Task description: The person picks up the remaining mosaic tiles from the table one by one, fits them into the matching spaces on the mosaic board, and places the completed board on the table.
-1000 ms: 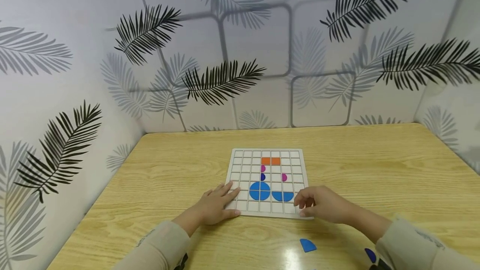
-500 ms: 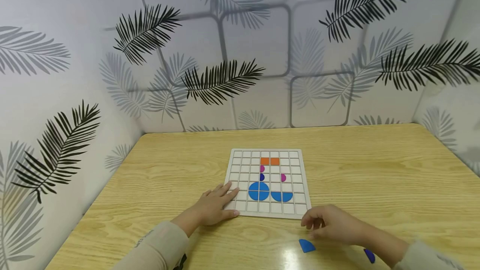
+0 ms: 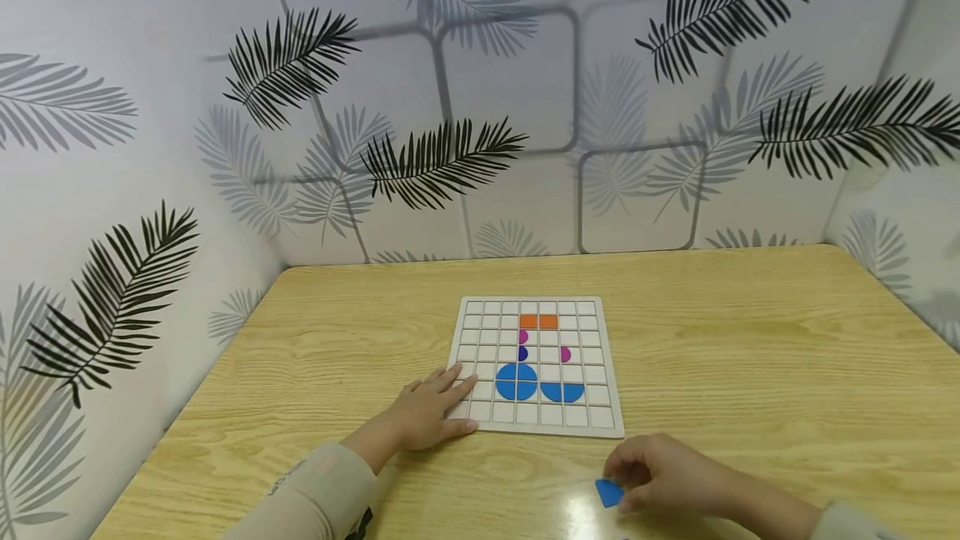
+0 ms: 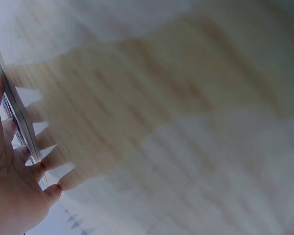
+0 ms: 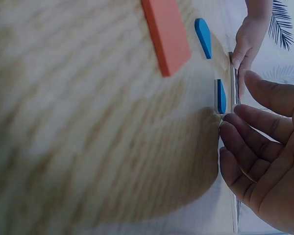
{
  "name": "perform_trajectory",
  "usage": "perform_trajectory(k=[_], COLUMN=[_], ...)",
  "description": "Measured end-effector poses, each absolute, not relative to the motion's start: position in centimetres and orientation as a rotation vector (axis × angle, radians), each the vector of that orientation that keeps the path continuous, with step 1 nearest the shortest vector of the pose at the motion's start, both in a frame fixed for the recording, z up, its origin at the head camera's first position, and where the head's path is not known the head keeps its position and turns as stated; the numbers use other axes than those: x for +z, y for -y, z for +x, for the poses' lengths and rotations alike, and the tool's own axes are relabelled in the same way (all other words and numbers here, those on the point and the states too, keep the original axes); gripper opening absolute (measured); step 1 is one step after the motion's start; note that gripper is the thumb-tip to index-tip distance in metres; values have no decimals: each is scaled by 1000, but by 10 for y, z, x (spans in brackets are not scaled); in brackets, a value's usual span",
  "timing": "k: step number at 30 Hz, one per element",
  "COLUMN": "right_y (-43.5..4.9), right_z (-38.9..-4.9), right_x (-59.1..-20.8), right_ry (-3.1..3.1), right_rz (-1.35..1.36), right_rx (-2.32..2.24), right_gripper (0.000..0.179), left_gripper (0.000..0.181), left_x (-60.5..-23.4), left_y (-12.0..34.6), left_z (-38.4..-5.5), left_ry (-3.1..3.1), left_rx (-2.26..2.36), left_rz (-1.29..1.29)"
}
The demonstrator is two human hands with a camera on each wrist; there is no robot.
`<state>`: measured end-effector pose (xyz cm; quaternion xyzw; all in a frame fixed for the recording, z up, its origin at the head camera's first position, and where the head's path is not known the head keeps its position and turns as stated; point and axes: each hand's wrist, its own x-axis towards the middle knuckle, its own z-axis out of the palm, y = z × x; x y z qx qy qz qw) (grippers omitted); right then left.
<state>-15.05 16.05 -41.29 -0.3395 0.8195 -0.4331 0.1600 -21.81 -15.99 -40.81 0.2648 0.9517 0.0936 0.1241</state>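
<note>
My left hand [image 3: 433, 413] lies with spread fingers over the left edge of a white gridded board [image 3: 483, 412]; the left wrist view shows its fingers [image 4: 22, 154] along that edge. My right hand [image 3: 663, 473] is low over the table by the board's near right corner. Its curved fingertips are right at a blue quarter-circle tile [image 3: 609, 492], and in the right wrist view the thumb [image 5: 272, 93] stands apart from the fingers beside that tile [image 5: 221, 97]. On the board sit orange squares [image 3: 538, 322], magenta half circles [image 3: 566, 354], a dark blue half circle [image 3: 522, 353] and blue quarter circles [image 3: 517, 382].
In the right wrist view an orange piece [image 5: 167, 39] and another blue piece [image 5: 203, 38] lie loose on the wooden table [image 3: 360, 315]. A wall with leaf patterns [image 3: 517, 215] stands behind the table.
My right hand has drawn back from the board's lower right corner, toward me, down to the loose blue tile. The dark purple-blue half circle near the right sleeve is now hidden. My left hand stays put.
</note>
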Motion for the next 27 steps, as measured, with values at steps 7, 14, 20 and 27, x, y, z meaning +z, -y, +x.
perform_trajectory(k=[7,14,20,27], right_y=[-156,-150,-145,-142], right_z=[-146,-147,-147,-148], right_x=[-415,-413,-410,-412], right_ry=[-2379,-2436,-2464,-2504], right_rz=[-945,-943,-920,-941], right_rx=[-1188,-1115,-1075,-1040], right_gripper=[23,20,17,18], left_gripper=[65,64,64,64], left_x=[-410,-408,-407,-408], left_y=[160,159,159,159], left_z=[-219,-219,-218,-219], left_ry=[-2775,-2774,-2775,-2772], left_rx=[268,278,262,268], left_rz=[777,776,774,782])
